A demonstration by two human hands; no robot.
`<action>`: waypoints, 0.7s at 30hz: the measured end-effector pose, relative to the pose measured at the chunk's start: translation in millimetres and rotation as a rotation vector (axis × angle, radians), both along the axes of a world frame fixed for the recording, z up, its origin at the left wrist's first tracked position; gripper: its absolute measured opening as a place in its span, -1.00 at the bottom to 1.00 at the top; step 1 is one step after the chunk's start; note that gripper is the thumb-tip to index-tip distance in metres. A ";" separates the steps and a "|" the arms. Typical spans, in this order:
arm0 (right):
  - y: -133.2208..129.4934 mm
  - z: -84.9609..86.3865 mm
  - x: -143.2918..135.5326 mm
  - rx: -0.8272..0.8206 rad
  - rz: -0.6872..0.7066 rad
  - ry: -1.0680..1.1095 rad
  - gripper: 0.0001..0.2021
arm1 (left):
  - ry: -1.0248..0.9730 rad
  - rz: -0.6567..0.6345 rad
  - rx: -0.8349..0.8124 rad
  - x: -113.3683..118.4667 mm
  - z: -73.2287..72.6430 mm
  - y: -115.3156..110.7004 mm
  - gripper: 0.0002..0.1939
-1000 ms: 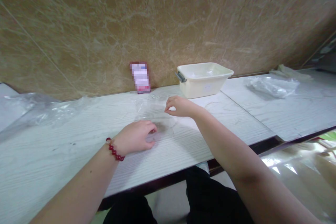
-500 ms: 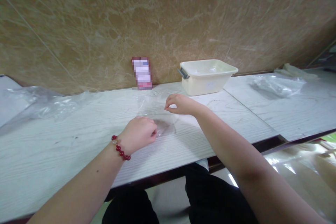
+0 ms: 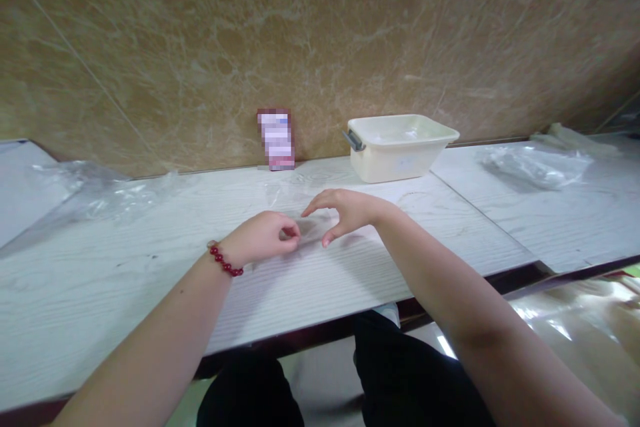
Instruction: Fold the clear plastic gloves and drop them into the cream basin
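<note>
My left hand (image 3: 263,237), with a red bead bracelet (image 3: 225,261) at the wrist, is low over the table with thumb and fingertips pinched together. It grips the edge of a thin clear plastic bag (image 3: 314,229), which shows faintly between my hands. Just right of it, my right hand (image 3: 347,212) is open, its thumb well apart from the fingers and nothing plainly held. Behind the hands, more clear plastic (image 3: 283,193) lies flat on the table; whether it belongs to the same bag I cannot tell.
A cream plastic bin (image 3: 395,157) with a grey handle stands against the tiled wall. A blurred phone-like object (image 3: 277,140) leans there too. Crumpled clear plastic lies at left (image 3: 125,193), with another clear plastic bundle (image 3: 537,165) at right. The white table's (image 3: 320,300) front edge is near my knees.
My right hand has come down and its thumb and fingers have spread apart from a near pinch. My left hand has risen slightly and turned, and the plastic beside it has shifted.
</note>
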State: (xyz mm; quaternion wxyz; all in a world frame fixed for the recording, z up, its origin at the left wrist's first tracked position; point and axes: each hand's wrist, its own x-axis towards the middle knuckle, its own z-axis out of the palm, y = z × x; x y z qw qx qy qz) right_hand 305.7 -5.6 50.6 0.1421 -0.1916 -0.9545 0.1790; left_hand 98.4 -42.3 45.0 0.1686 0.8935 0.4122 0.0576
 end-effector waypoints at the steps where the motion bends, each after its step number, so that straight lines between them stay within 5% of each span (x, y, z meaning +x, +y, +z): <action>1: -0.7 -0.3 -0.6 -0.007 -0.009 -0.011 -0.47 | -0.018 0.008 -0.011 -0.5 0.8 0.4 -0.78; 9: -1.7 -3.9 -6.0 -0.013 -0.103 -0.048 -0.81 | -0.092 0.062 -0.021 -3.1 5.7 1.9 -0.72; 16: -0.8 -4.9 -5.2 -0.048 -0.186 0.049 -0.86 | -0.068 0.057 0.064 -8.4 8.9 -2.2 -0.53; 21: -1.3 -0.8 -2.1 -0.065 -0.263 0.012 -0.84 | -0.022 0.063 0.062 -16.5 12.1 -1.1 -0.66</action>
